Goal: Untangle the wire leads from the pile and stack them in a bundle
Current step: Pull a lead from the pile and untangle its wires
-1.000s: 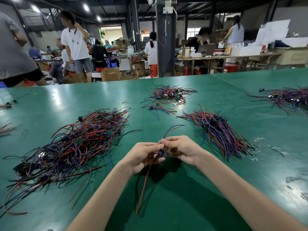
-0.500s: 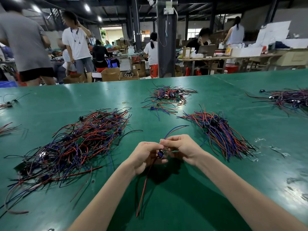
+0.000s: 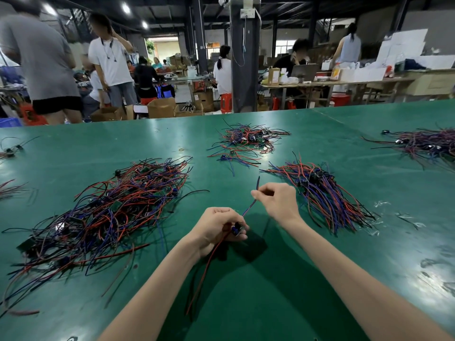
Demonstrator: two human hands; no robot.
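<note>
A big tangled pile (image 3: 105, 212) of red, blue and black wire leads with small boards lies on the green table (image 3: 295, 279) at my left. A straighter bundle (image 3: 325, 195) of the same leads lies to the right. My left hand (image 3: 216, 230) grips one lead's small blue component (image 3: 236, 228); its red and black wires (image 3: 204, 271) hang down toward me. My right hand (image 3: 275, 203) pinches that lead's blue wire (image 3: 253, 200) and holds it stretched up and away from the left hand.
A smaller loose pile (image 3: 248, 141) lies farther back at centre, another pile (image 3: 428, 143) at the far right, and stray leads (image 3: 9, 151) at the left edge. Beyond the table's far edge people stand and sit among cardboard boxes, stools and workbenches.
My hands were together at the component; the right hand has now slid up and right along the blue wire, pulling it straight. The left hand dropped slightly toward me.
</note>
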